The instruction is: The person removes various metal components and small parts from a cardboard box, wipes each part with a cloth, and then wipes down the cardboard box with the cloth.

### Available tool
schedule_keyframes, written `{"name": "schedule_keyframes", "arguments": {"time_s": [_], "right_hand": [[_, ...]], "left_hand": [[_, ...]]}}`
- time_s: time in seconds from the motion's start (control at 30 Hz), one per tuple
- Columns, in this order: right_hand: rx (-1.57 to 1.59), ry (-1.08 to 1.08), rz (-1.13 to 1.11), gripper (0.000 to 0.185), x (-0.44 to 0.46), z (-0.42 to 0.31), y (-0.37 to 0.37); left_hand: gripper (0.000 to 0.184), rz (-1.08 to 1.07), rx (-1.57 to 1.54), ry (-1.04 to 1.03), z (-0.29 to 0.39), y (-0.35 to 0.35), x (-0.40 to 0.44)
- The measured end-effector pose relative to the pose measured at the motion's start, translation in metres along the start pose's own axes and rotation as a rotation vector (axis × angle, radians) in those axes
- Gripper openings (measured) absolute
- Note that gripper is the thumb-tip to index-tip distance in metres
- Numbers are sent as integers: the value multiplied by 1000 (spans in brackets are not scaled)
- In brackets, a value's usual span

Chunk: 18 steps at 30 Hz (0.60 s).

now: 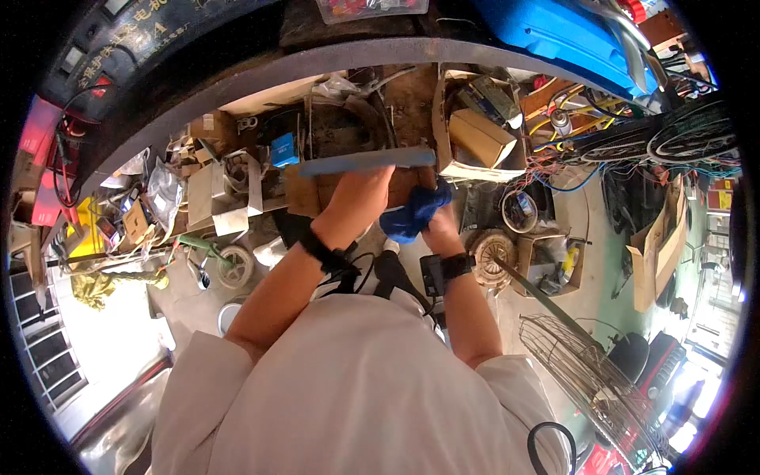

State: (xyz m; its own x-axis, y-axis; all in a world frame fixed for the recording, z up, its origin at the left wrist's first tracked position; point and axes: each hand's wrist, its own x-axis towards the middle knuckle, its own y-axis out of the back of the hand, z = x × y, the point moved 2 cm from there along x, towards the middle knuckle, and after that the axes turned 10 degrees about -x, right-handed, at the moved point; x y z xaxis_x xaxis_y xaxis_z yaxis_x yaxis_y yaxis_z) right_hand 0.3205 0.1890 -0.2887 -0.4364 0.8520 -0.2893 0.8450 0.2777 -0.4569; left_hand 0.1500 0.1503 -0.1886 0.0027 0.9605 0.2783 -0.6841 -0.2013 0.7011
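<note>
A flat grey board or panel [368, 161], seen nearly edge-on, is in front of me below the dark bench edge. My left hand [366, 194] is at its near side and grips it; the fingers are partly hidden behind it. Bunched dark blue cloth [413, 215] is in my right hand [442, 226], just below the panel's right end. A dark band circles each wrist.
Beyond the panel runs a curved dark bench edge [364, 54]. A cardboard box [484, 131] with smaller boxes stands right of it, an open carton [226, 194] left. A blue case [554, 39] and coiled cables [689, 131] lie at upper right. A wire fan cage [594, 380] stands lower right.
</note>
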Motion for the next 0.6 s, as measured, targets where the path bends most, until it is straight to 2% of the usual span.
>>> {"name": "schedule_keyframes", "arguments": {"time_s": [0.07,0.1,0.17,0.2,0.33,0.43,0.5,0.53,0.6], "right_hand": [[115,-28,9,35,-5,6,-4],[46,2,-18,38,-8,4,-9],[-88,64,-73,44,-9,-2,-19],[-79,37,-27,50,-9,-2,-24],[-84,27,3,48,-16,-3,-33],[-33,15,34,46,-10,14,-27],[10,-22,1,44,-8,17,-28],[51,-55,28,37,-7,16,-28],[137,-124,77,24,-3,17,-31]], "left_hand": [[29,-10,97,-18,-7,2,11],[30,-11,145,-26,-9,4,13],[21,-4,233,-1,-12,6,13],[17,-4,277,12,-14,7,11],[10,59,363,11,-16,7,5],[10,116,266,-39,-19,10,-1],[7,2,139,134,-26,20,-5],[6,-55,74,221,-27,28,-8],[8,42,98,248,-27,46,-18]]}}
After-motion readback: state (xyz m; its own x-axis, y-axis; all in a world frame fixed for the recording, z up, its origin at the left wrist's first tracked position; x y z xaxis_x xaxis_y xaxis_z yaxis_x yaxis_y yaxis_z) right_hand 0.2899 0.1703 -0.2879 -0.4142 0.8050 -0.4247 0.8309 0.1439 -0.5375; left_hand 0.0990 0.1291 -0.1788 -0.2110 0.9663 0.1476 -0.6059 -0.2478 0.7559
